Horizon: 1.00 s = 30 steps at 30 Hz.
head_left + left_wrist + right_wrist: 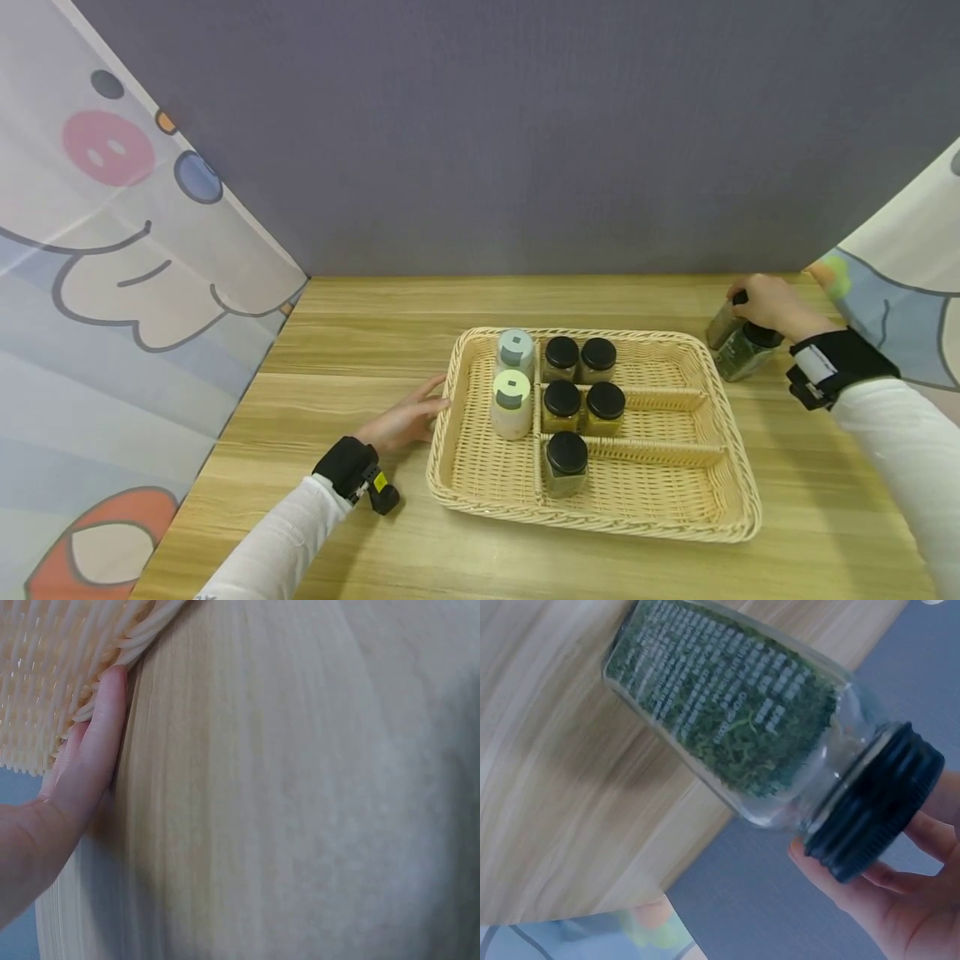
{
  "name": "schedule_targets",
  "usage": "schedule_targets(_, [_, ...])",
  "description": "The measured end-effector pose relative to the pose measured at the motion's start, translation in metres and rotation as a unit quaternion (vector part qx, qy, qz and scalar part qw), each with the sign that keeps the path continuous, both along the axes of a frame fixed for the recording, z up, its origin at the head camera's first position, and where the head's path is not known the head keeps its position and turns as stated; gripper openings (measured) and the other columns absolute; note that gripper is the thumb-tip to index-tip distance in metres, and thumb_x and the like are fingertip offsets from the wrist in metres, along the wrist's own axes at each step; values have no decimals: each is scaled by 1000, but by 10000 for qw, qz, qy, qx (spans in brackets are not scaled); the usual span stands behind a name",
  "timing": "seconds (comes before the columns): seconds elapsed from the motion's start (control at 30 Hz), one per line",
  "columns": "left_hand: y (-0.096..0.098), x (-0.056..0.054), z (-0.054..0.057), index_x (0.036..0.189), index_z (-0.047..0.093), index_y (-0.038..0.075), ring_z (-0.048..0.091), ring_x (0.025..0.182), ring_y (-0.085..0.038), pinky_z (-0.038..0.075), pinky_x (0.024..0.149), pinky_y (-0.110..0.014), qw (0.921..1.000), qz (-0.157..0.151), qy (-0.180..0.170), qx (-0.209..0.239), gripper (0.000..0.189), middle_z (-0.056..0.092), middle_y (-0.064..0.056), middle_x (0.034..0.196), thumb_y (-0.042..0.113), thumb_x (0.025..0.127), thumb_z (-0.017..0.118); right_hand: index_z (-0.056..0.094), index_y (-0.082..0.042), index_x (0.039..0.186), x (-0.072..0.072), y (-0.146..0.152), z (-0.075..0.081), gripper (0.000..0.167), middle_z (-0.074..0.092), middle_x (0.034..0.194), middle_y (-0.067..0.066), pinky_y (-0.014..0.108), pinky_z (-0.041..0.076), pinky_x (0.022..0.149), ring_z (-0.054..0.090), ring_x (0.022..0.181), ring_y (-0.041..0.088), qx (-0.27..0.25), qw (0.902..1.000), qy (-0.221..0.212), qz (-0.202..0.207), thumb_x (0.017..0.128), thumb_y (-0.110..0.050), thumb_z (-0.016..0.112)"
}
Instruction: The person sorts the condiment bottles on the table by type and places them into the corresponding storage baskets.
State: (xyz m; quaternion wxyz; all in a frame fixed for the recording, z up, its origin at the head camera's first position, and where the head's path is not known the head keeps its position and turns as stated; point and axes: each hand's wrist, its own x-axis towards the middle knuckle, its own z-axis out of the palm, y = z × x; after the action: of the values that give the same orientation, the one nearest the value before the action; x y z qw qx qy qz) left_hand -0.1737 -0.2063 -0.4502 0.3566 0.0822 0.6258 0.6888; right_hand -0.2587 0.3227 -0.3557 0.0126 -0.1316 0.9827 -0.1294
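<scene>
In the head view my left hand (pixel 405 423) rests against the left side of a woven basket (pixel 480 510). The left wrist view shows its straight fingers (pixel 105 724) touching the basket's outer wall below the braided rim. To the right of the basket, my right hand (pixel 768 302) holds a spice jar (pixel 723 325) by its black lid, fingers coming from above. Just in front of that jar stands another glass jar (pixel 738 358) of dried green herbs, also black-lidded. In the right wrist view this herb jar (pixel 727 705) partly covers my fingers (pixel 832 881) and hides the held jar.
Two shakers, one with a blue-grey lid (pixel 515 346) and one with a yellow-green lid (pixel 512 400), stand in the basket's left compartment. Several black-lidded jars (pixel 562 400) fill the left ends of its three right compartments. A grey wall (pixel 525 167) bounds the wooden table (pixel 360 333) behind.
</scene>
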Motion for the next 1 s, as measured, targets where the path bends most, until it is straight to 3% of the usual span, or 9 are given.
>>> schedule_targets(0.4, [7, 6, 19, 142, 1, 20, 32, 123, -32, 39, 88, -54, 9999, -137, 16, -11, 60, 17, -21, 143, 13, 94, 36, 59, 13, 92, -2, 0, 16, 22, 55, 91, 33, 52, 42, 67, 51, 81, 46, 78, 10000, -34, 40, 77, -3, 56])
schedule_targets(0.8, [7, 5, 18, 142, 1, 21, 29, 125, -34, 39, 88, -53, 9999, -139, -3, -24, 59, 16, -20, 143, 13, 95, 36, 58, 13, 97, -3, -4, 35, 25, 54, 95, 34, 48, 43, 65, 53, 80, 43, 398, 9991, -76, 128, 78, -3, 58])
schedule_targets(1.0, [5, 2, 10, 142, 3, 23, 26, 126, -35, 39, 88, -54, 9999, -101, 23, 34, 57, 15, -19, 144, 13, 95, 35, 59, 12, 97, -3, -8, 43, 25, 56, 93, 33, 50, 43, 66, 53, 81, 44, 425, 9987, -17, 267, 78, -4, 59])
